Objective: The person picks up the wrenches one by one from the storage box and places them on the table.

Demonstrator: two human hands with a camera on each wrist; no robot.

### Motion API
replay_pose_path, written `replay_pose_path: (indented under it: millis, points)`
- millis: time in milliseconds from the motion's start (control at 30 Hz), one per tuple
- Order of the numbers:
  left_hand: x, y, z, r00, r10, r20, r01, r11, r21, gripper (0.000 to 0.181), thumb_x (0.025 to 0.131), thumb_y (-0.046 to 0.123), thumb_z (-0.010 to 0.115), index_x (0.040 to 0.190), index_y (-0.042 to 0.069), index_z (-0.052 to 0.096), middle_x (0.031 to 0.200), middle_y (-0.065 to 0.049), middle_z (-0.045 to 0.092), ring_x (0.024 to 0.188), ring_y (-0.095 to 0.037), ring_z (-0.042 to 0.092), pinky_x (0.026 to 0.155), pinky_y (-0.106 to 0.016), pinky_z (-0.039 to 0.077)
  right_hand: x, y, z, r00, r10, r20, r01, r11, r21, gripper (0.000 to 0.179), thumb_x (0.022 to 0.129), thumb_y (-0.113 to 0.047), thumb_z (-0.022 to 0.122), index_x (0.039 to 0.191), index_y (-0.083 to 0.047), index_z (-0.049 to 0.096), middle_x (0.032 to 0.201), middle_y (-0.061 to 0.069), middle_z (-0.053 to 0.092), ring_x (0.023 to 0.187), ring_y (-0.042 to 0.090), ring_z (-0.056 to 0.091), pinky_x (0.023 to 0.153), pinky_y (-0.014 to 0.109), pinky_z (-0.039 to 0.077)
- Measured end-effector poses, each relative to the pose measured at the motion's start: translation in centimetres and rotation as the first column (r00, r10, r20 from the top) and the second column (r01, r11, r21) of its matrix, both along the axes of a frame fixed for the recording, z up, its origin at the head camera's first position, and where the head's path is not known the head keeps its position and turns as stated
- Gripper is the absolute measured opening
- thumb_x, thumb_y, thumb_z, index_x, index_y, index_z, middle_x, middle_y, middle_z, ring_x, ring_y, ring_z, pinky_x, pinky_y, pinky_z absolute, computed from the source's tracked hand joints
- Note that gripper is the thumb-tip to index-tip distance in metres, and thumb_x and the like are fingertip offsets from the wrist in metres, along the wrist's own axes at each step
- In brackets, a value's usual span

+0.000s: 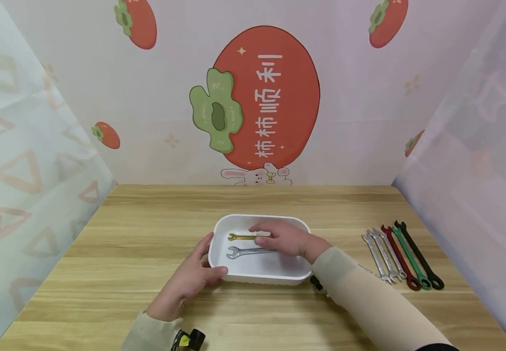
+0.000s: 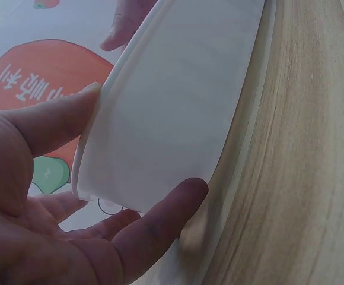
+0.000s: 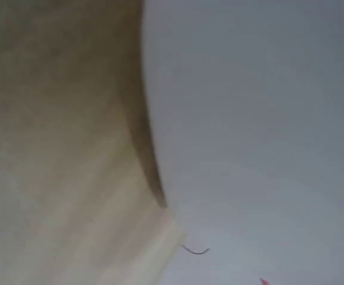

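Note:
A white plastic tray (image 1: 262, 279) lies on the table with a small gold-coloured wrench (image 1: 237, 237) and a larger silver combination wrench (image 1: 240, 252) inside, jaw ends to the left. My left hand (image 1: 196, 273) grips the tray's left end, thumb at its near corner; the left wrist view shows the fingers spread along the tray wall (image 2: 160, 107). My right hand (image 1: 285, 237) reaches over the right side into the tray, index finger and thumb apart above the gold wrench. It hides the right ends of both wrenches. Only the tray's outer wall (image 3: 249, 119) shows in the right wrist view, without the hand.
On the right of the wooden table (image 1: 117, 253), several wrenches lie side by side: silver wrenches (image 1: 383, 253), a red wrench (image 1: 399, 256), a green wrench (image 1: 412, 256) and a black wrench (image 1: 421, 256). A printed cloth backdrop (image 1: 345, 146) stands behind the table and at both sides.

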State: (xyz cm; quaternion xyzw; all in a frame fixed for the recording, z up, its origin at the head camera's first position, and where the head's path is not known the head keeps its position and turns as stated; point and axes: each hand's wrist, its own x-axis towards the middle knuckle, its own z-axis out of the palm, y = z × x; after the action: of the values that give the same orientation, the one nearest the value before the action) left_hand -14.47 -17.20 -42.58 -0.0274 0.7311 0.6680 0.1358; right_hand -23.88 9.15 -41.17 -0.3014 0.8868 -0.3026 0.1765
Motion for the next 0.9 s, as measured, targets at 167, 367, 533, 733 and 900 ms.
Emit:
replay_pose_path:
  millis: [167, 367, 533, 733, 900]
  points:
    - [0.0, 0.0, -0.1, 1.0, 0.004, 0.003, -0.004, 1.0, 0.0, 0.101, 0.079, -0.006, 0.08, 0.159, 0.019, 0.023, 0.152, -0.019, 0.034, 0.101, -0.031, 0.061, 0.074, -0.042, 0.058, 0.3, 0.1, 0.1, 0.999, -0.001, 0.05, 0.001, 1.0, 0.004, 0.055, 0.088, -0.027, 0.076, 0.14, -0.025, 0.058, 0.128, -0.003, 0.06, 0.093, 0.011, 0.063, 0.086, 0.037, 0.052]
    - [0.0, 0.0, -0.2, 1.0, 0.004, -0.008, -0.004, 1.0, 0.001, 0.1, 0.08, -0.005, 0.08, 0.159, 0.018, 0.024, 0.152, -0.021, 0.033, 0.104, -0.032, 0.061, 0.074, -0.042, 0.058, 1.1, -0.4, 0.0, 0.997, 0.008, 0.078, -0.014, 0.997, 0.079, 0.066, 0.083, -0.01, 0.08, 0.141, -0.031, 0.057, 0.13, -0.006, 0.06, 0.098, 0.009, 0.063, 0.078, 0.032, 0.054]
    - [0.0, 0.0, -0.2, 1.0, 0.01, -0.001, -0.01, 1.0, -0.004, 0.1, 0.079, -0.004, 0.08, 0.159, 0.018, 0.024, 0.153, -0.021, 0.032, 0.104, -0.032, 0.061, 0.074, -0.042, 0.058, 1.6, -0.8, -0.2, 0.997, 0.075, -0.01, -0.072, 0.981, 0.181, 0.071, 0.081, -0.003, 0.08, 0.142, -0.031, 0.057, 0.134, -0.014, 0.057, 0.107, 0.008, 0.059, 0.095, 0.034, 0.049]
    - [-0.1, 0.0, -0.3, 1.0, 0.02, 0.007, -0.02, 1.0, -0.005, 0.1, 0.08, -0.005, 0.08, 0.159, 0.02, 0.024, 0.153, -0.018, 0.033, 0.103, -0.031, 0.061, 0.074, -0.041, 0.058, 1.6, -0.9, -0.7, 0.988, 0.125, -0.091, -0.099, 0.964, 0.247, 0.068, 0.086, 0.003, 0.073, 0.142, -0.033, 0.058, 0.125, -0.014, 0.063, 0.1, 0.005, 0.059, 0.097, 0.035, 0.048]
    - [0.0, 0.1, -0.2, 1.0, 0.014, -0.012, -0.014, 1.0, 0.003, 0.1, 0.079, -0.006, 0.079, 0.159, 0.017, 0.024, 0.151, -0.02, 0.034, 0.104, -0.032, 0.061, 0.073, -0.042, 0.058, 1.8, -0.9, -0.9, 0.972, 0.158, -0.175, -0.108, 0.958, 0.265, 0.061, 0.091, 0.001, 0.069, 0.142, -0.031, 0.058, 0.133, -0.014, 0.059, 0.109, 0.007, 0.058, 0.102, 0.035, 0.045]
